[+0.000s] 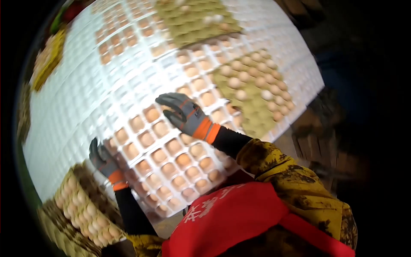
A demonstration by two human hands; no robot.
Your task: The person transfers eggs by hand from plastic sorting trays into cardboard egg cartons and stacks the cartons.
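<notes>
White trays (171,150) of eggs (183,160); both hands apart over them, left (104,159) fingers up, right (182,112) reaching leftward.

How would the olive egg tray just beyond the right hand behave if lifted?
The tray would probably tip toward its right side, where most eggs crowd. It looks like moulded pulp, so perhaps light itself and slightly bendy. The eggs are likely fragile, and might roll if it tilts.
</notes>
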